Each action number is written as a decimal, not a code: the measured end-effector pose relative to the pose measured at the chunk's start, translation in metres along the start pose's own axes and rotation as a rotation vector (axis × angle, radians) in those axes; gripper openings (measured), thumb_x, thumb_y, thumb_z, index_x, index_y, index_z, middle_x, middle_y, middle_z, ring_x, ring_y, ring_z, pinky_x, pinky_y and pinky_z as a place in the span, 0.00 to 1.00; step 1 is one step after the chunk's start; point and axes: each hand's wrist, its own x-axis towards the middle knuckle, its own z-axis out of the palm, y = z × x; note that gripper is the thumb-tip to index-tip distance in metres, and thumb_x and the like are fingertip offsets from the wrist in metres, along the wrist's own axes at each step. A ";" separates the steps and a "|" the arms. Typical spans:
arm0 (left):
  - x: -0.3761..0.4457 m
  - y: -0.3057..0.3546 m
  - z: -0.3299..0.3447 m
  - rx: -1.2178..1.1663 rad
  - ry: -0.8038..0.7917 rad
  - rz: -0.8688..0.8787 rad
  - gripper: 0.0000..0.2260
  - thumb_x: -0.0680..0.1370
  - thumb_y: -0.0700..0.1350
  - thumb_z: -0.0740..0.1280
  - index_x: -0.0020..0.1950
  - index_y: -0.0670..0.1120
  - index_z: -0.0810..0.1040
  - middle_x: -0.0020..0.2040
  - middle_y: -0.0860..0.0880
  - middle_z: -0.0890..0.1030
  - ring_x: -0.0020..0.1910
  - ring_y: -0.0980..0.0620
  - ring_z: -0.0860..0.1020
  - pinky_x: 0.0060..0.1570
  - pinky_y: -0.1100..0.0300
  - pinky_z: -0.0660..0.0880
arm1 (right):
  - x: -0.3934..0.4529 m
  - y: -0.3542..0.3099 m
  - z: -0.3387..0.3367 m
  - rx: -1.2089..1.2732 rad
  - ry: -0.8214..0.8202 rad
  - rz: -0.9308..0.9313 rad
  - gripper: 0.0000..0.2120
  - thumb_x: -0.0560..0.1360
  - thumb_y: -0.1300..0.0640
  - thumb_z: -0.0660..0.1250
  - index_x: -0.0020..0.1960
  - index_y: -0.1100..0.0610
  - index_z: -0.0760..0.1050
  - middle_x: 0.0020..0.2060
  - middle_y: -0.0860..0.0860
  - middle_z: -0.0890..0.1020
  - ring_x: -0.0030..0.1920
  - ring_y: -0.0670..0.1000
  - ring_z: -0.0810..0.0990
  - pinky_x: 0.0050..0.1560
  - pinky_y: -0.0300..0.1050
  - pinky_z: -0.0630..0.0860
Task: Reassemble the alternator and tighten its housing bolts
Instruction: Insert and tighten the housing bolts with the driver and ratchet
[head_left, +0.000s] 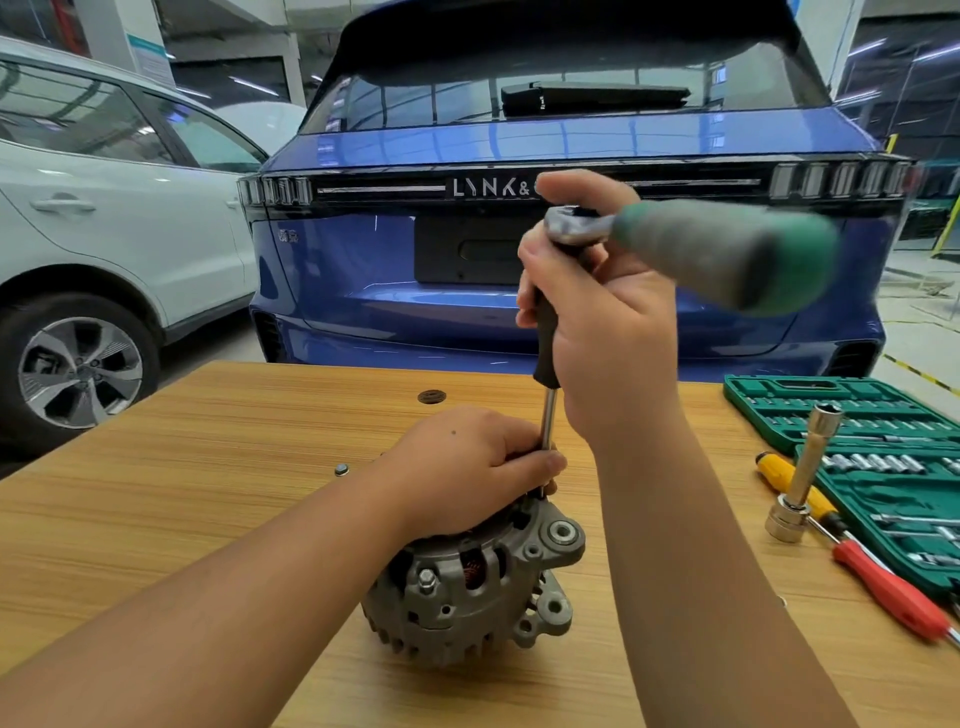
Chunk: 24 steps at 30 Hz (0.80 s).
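A grey alternator (467, 592) sits on the wooden table (208, 467), front and centre. My left hand (467, 467) rests on top of it, its fingers curled round the lower end of a steel extension shaft (548, 421) that stands upright on the housing. My right hand (597, 312) grips the black handle of that shaft higher up. A ratchet (576, 223) with a green and grey handle (727, 254) sits on the top of the shaft, its handle pointing right and blurred. A housing bolt (426, 579) shows on the alternator's near side.
An open green socket set case (883, 457) lies at the table's right edge. Beside it stand a long socket on an adapter (802, 478), a yellow-handled screwdriver (795, 488) and a red-handled one (888, 592). A small bolt (341, 470) lies left. A blue car (519, 286) is parked behind.
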 end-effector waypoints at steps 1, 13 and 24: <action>0.000 0.000 0.000 0.005 0.005 -0.001 0.14 0.84 0.61 0.58 0.51 0.58 0.82 0.40 0.67 0.81 0.43 0.65 0.77 0.46 0.57 0.75 | 0.000 0.001 -0.001 0.061 -0.025 0.001 0.14 0.77 0.68 0.61 0.55 0.52 0.75 0.42 0.55 0.76 0.39 0.56 0.73 0.40 0.50 0.71; 0.000 0.001 0.001 0.009 -0.006 0.002 0.14 0.83 0.62 0.58 0.52 0.59 0.81 0.41 0.65 0.81 0.43 0.66 0.77 0.43 0.59 0.73 | 0.003 -0.006 -0.007 0.165 0.159 0.232 0.15 0.75 0.54 0.72 0.59 0.56 0.72 0.36 0.45 0.79 0.35 0.45 0.75 0.38 0.41 0.72; -0.001 0.001 -0.001 -0.020 -0.005 -0.003 0.14 0.83 0.61 0.60 0.52 0.59 0.83 0.43 0.64 0.83 0.45 0.65 0.78 0.46 0.58 0.74 | 0.008 -0.023 -0.022 0.549 -0.038 0.555 0.23 0.69 0.51 0.70 0.60 0.61 0.77 0.48 0.51 0.84 0.42 0.47 0.79 0.44 0.40 0.70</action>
